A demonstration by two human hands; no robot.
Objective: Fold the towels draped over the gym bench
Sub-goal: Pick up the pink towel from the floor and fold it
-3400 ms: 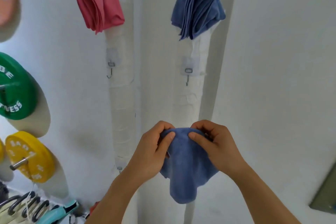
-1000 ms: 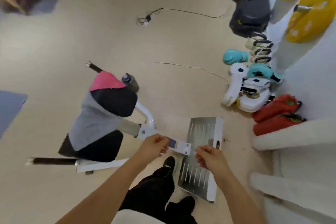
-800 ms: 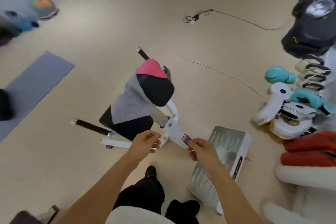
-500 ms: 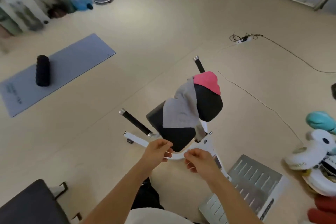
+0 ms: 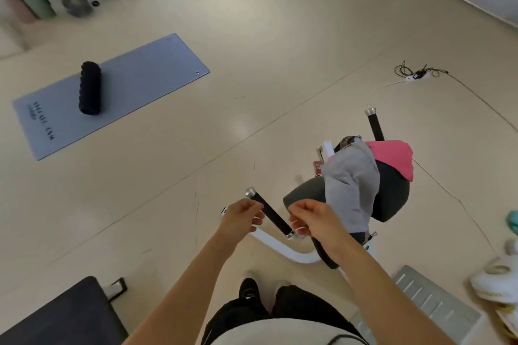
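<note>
A grey towel point(image 5: 351, 187) hangs over the black padded gym bench point(image 5: 392, 193) at the right of the floor. A pink towel point(image 5: 395, 158) lies over the bench's far end, next to the grey one. My left hand point(image 5: 242, 218) and my right hand point(image 5: 314, 218) float side by side in front of me, fingers loosely curled, holding nothing. Both are just short of the bench, on either side of its black foam handle point(image 5: 269, 213). My right hand is closest to the lower edge of the grey towel without touching it.
A grey exercise mat point(image 5: 112, 92) with a black foam roller point(image 5: 90, 87) lies at the left. A cable and power strip point(image 5: 414, 75) trail across the floor beyond the bench. A ribbed metal plate point(image 5: 431, 297) and boxing gloves point(image 5: 496, 286) sit at the right; a black pad point(image 5: 64, 316) at bottom left.
The blue towel I held at the wall is gone from my hands. My view has turned from the wall down to the floor, and the bench has shifted to the right.
</note>
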